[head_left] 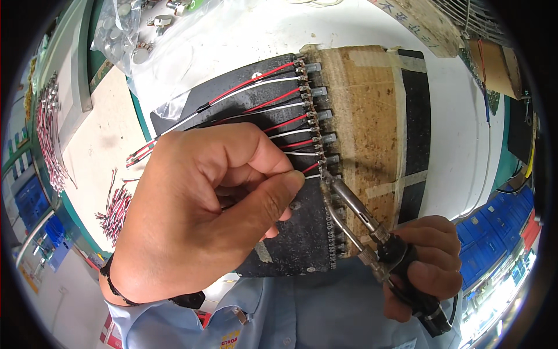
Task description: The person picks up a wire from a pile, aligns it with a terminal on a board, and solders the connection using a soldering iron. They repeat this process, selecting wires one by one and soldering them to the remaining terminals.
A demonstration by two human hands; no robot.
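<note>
Pinched between thumb and finger of the left hand (197, 209), as seen from the head, is a thin red plastic-coated wire (311, 168). Just below it a thin white plastic-coated wire (313, 176) is seen; whether it is pinched too cannot be told. Wrapped by the right hand (433, 256) is a soldering iron with a black handle and silver metal tubes (363, 215). Both wires are found by a row of small grey metal parts (324, 114) on a flat black board (290, 244). The wires are probably light, soft and bendy, best held near the end. The iron is probably stiff and hot in front, best held by its handle. The red wire is pointed right and slightly up, stretched mostly sideways. The iron is slanted, its tip aimed up and left.
</note>
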